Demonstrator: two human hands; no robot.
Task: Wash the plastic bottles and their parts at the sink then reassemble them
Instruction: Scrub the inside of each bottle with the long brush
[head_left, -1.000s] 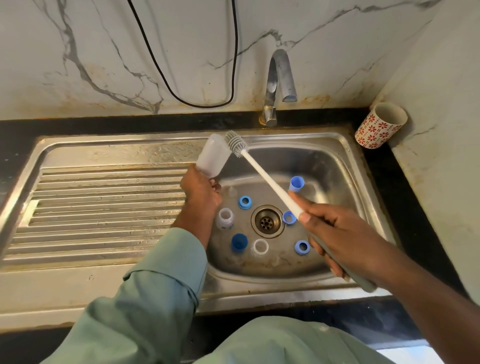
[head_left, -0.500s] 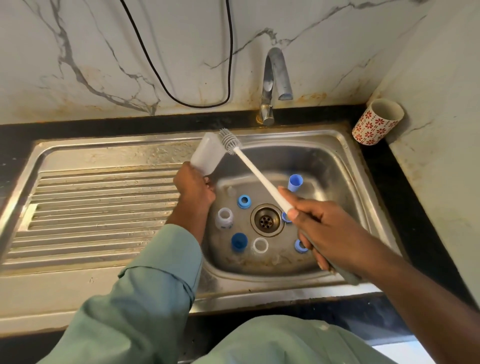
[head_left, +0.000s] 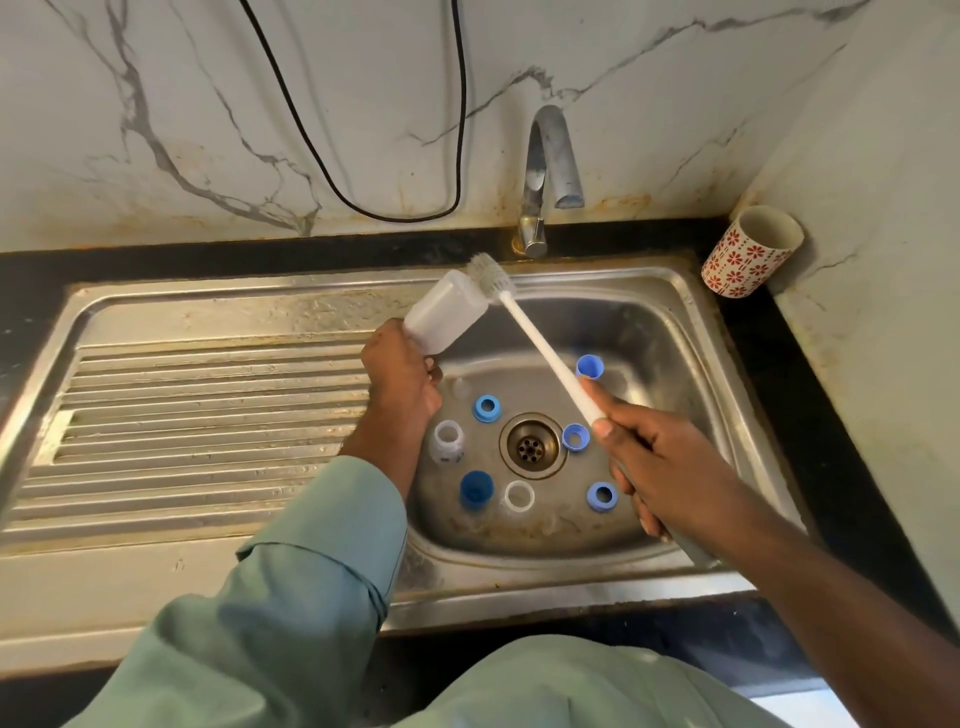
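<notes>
My left hand (head_left: 402, 376) grips the clear plastic bottle (head_left: 447, 317), upper middle. My right hand (head_left: 660, 467) grips the long white bottle brush (head_left: 540, 343); its bristles have slid onto the bottle's bottom, so scrubbing goes on.

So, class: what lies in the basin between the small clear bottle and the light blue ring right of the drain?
Head view: the drain lies between them.

Steel sink (head_left: 670, 291) set in dark tabletop (head_left: 831, 395). Basin holds blue caps (head_left: 486, 408), small bottle (head_left: 448, 440), clear ring (head_left: 519, 495) around the drain (head_left: 533, 445). Patterned cup (head_left: 748, 254) on tabletop corner.
</notes>
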